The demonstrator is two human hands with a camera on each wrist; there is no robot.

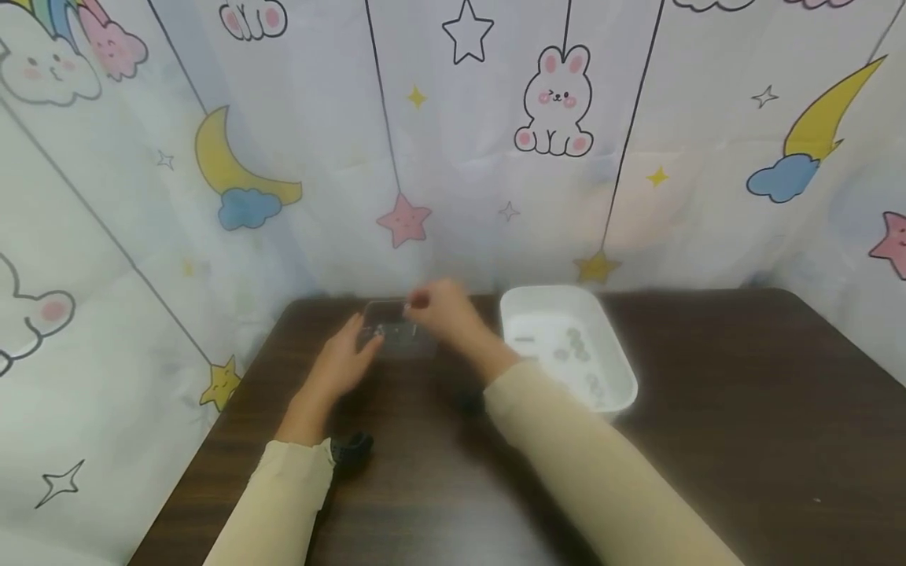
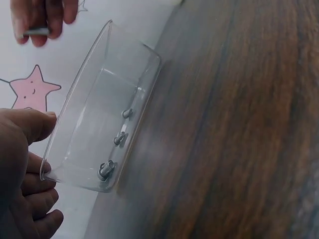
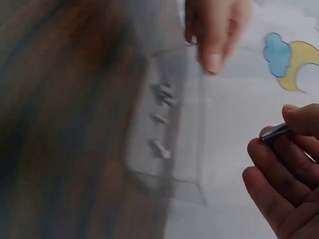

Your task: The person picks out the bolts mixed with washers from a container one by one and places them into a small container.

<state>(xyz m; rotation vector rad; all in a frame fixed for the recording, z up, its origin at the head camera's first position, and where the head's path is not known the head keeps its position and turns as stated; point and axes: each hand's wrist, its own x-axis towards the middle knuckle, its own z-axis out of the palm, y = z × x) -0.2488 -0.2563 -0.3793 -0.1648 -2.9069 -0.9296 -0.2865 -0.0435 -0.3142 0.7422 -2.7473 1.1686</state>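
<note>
Pinched between the thumb and fingers of your right hand (image 1: 447, 316), a threaded metal bolt (image 3: 274, 133) is held above a clear plastic box (image 2: 97, 129), apart from its walls, the ridges of the shank plain in the right wrist view. Your left hand (image 1: 343, 358) grips the box by its left end, thumb against the rim and fingers about the corner. The box itself stands on a dark wood-grain table (image 1: 425, 495), near the far edge and directly in front of you. Inside, small metal pieces (image 2: 106, 170) lie spaced along the floor; three can be picked out from your left wrist, while the right wrist view blurs them. To the right of the box, just beside your right forearm, sits a white tray (image 1: 624, 373) with rounded corners, holding scattered grey pieces (image 1: 576, 344) too hazy to identify; your arm covers part of its near left side. Cream sleeves (image 1: 587, 464) reach down both your forearms, and a black object (image 1: 351, 450), too blurred to name, sits at your left wrist. Behind the table hangs a pale backdrop (image 1: 467, 141), printed with a winking rabbit (image 1: 559, 102), a yellow moon (image 1: 226, 157) resting on a blue cloud, and a pink star (image 1: 403, 222) on a dark line above your hands.
</note>
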